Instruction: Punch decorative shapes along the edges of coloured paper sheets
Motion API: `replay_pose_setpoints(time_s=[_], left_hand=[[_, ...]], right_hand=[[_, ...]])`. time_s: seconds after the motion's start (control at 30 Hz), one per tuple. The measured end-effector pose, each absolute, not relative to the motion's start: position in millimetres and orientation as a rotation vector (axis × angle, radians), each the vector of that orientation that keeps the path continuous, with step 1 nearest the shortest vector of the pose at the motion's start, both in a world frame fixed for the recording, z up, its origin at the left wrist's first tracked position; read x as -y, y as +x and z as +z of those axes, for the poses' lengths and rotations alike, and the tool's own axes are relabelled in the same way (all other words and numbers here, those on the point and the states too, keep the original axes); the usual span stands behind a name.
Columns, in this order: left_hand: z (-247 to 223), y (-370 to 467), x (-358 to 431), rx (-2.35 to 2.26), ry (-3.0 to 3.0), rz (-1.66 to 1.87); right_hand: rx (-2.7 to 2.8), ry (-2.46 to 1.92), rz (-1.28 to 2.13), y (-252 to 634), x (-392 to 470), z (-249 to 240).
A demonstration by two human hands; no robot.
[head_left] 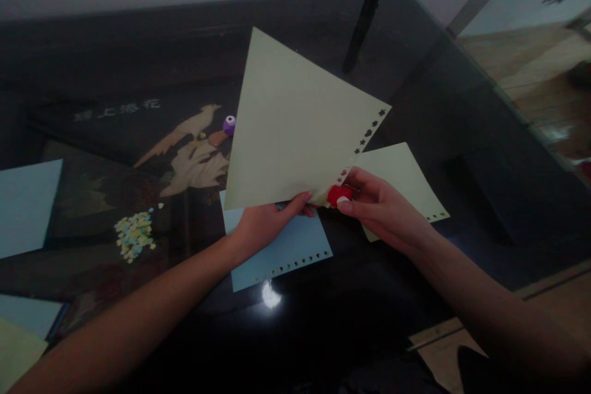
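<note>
A pale yellow-green sheet of paper (pixel 290 123) is held up over the table, with small shapes such as hearts and stars cut along its right edge. My left hand (pixel 277 215) pinches its lower edge between thumb and fingers. In my right hand (pixel 378 203) is a red craft punch (pixel 339 196) with a white button under my thumb, set at the sheet's lower right edge. Beneath lie a blue sheet (pixel 281 258) with a row of punched holes and another yellow-green sheet (pixel 401 172), also punched along one edge.
A heap of small paper cutouts (pixel 133 235) lies left on the dark glossy table (pixel 184 320). A purple punch (pixel 229 125) sits behind the held sheet's left edge. Blue paper stacks (pixel 28 206) are at far left. A black pole (pixel 369 12) rises at the back.
</note>
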State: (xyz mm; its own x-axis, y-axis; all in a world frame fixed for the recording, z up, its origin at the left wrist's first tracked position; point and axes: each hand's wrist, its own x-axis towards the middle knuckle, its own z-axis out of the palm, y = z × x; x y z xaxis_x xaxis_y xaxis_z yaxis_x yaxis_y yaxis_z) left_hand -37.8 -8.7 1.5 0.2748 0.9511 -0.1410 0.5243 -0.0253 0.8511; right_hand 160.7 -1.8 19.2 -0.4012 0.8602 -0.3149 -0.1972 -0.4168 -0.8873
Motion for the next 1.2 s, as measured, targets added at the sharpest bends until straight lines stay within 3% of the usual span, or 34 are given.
replay_pose_setpoints(time_s=[1.2], left_hand=[[7.6,-36.2,10.5,-1.319,1.679,0.634]], right_hand=[[1.028,-1.045,1.907,160.2,4.4,22.7]])
